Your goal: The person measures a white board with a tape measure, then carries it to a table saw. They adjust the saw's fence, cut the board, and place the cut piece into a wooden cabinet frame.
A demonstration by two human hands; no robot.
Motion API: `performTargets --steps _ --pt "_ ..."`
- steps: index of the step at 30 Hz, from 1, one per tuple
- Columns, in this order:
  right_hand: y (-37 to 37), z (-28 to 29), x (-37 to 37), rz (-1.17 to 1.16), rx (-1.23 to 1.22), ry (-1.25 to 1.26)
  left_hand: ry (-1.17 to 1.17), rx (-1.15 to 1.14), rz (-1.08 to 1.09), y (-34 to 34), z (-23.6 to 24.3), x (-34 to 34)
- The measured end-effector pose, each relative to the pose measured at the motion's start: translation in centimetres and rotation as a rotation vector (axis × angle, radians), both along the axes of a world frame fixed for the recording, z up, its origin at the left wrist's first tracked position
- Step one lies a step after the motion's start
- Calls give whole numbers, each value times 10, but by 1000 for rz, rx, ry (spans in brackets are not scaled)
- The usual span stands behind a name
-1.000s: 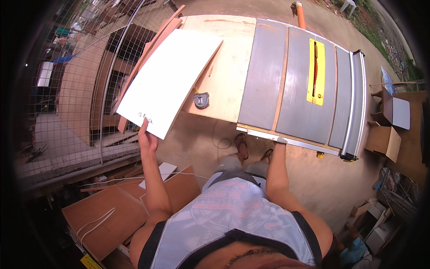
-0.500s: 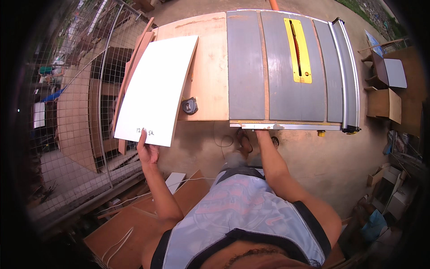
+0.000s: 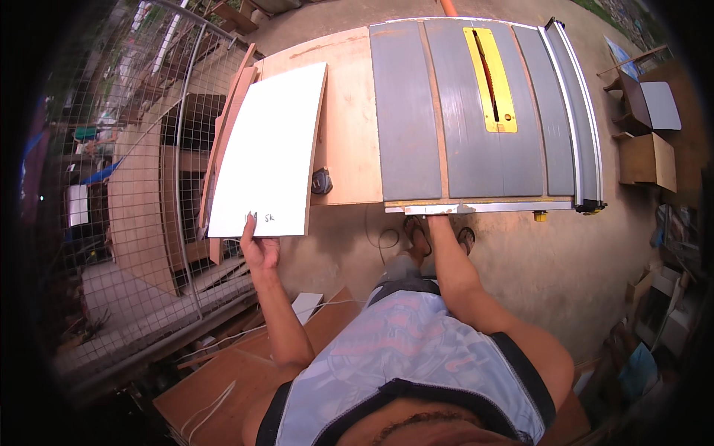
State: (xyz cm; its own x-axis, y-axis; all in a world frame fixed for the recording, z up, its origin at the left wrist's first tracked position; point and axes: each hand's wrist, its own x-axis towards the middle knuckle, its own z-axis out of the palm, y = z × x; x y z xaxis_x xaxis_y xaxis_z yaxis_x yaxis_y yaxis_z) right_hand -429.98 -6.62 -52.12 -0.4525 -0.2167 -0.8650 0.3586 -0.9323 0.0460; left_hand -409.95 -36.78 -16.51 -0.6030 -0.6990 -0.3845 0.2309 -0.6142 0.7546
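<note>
My left hand (image 3: 260, 251) is closed on the near edge of a white board (image 3: 268, 149), thumb on top beside some handwriting and fingers underneath. The board lies over a light plywood side table (image 3: 349, 111). A tape measure (image 3: 321, 181) sits against the board's right side. To the right of the plywood stands a table saw (image 3: 405, 111) with a yellow blade insert (image 3: 500, 97) and a toothed blade in its slot. My right hand (image 3: 439, 218) reaches under the saw's front rail (image 3: 483, 209); its fingers are hidden there.
A wire mesh fence (image 3: 141, 186) runs along the left, with brown board strips (image 3: 223, 141) between it and the white board. The saw's rip fence (image 3: 571, 111) stands at its right side. Brown panels (image 3: 223, 379) lie behind me at lower left; wooden furniture pieces (image 3: 647, 163) stand far right.
The white board has turned slightly and shifted right with my left hand, now covering the pencil beside it and reaching the tape measure. My right hand stays under the rail. The view has shifted a little.
</note>
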Motion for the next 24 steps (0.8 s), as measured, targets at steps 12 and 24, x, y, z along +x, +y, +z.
performTargets --steps 12,24 --pt "27 -29 24 269 -133 -18 63 -145 -22 28 30 -34" --pt "130 288 35 1253 -195 1095 303 -56 197 259 89 53"
